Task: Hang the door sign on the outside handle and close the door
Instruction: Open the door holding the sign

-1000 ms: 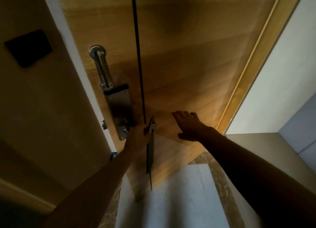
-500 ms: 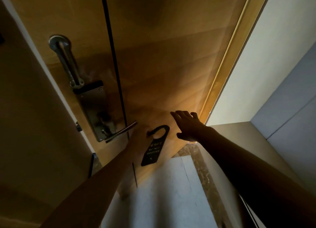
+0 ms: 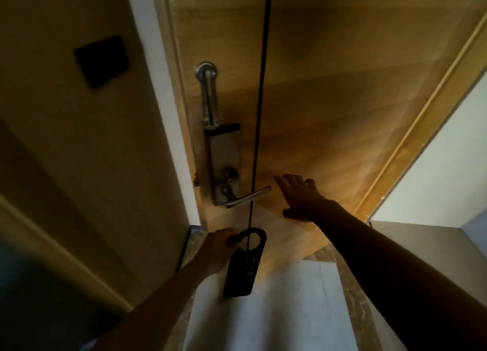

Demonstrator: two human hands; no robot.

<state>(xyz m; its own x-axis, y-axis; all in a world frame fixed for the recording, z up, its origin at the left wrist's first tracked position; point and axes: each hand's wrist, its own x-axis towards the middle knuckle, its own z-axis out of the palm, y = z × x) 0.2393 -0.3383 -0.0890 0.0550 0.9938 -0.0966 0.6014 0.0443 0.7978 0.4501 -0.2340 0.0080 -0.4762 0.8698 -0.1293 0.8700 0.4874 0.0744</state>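
My left hand pinches the hook end of a black door sign, which hangs down below and in front of the metal lever handle. The sign is off the handle. That lever belongs to a steel lock plate on the wooden door. My right hand lies flat with spread fingers against the door, just right of the lever's tip. The room is dim.
A metal swing-bar guard sits above the lock plate. A dark square panel is on the wall to the left. The pale door frame runs beside the lock. Light floor tiles lie below, a white wall to the right.
My left hand has dropped away from the lever, carrying the sign lower. The view has swung right, and the door edge now sits against the frame. The right hand stays flat on the door.
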